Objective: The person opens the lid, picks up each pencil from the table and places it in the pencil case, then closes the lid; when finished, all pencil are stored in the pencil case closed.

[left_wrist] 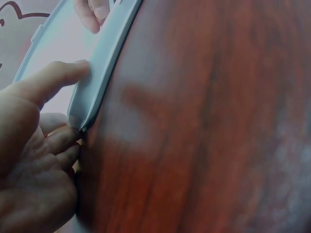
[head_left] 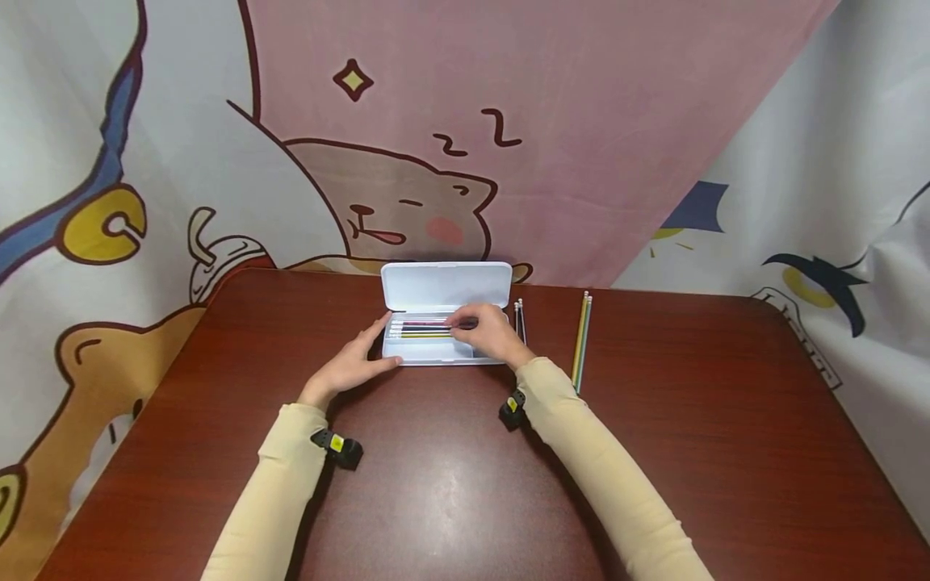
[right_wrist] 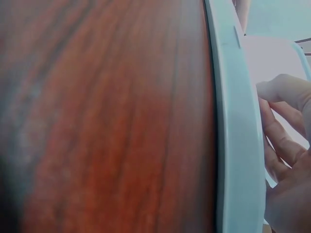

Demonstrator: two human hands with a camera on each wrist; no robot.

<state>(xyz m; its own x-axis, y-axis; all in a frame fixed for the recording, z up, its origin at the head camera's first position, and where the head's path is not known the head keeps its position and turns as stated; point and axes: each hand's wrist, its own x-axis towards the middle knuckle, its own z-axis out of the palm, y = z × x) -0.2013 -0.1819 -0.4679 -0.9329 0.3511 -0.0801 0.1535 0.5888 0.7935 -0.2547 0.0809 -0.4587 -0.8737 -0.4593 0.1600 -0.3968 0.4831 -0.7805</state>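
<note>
The pencil box [head_left: 429, 353] is set on the table [head_left: 450, 468] with its lid [head_left: 443, 286] raised, and a row of pencils [head_left: 417, 328] is held in its rear part. Its left front corner is touched by the left hand [head_left: 349, 363], thumb extended along the front, fingers laid loosely against the side. The right hand [head_left: 488, 332] is lowered over the pencils, thumb and fingers bent together; whether one is pinched cannot be told, since the fingertips are hidden by the front wall in the right wrist view. The pencils' right ends are covered by that hand. In the left wrist view, the box is cut off at the top.
</note>
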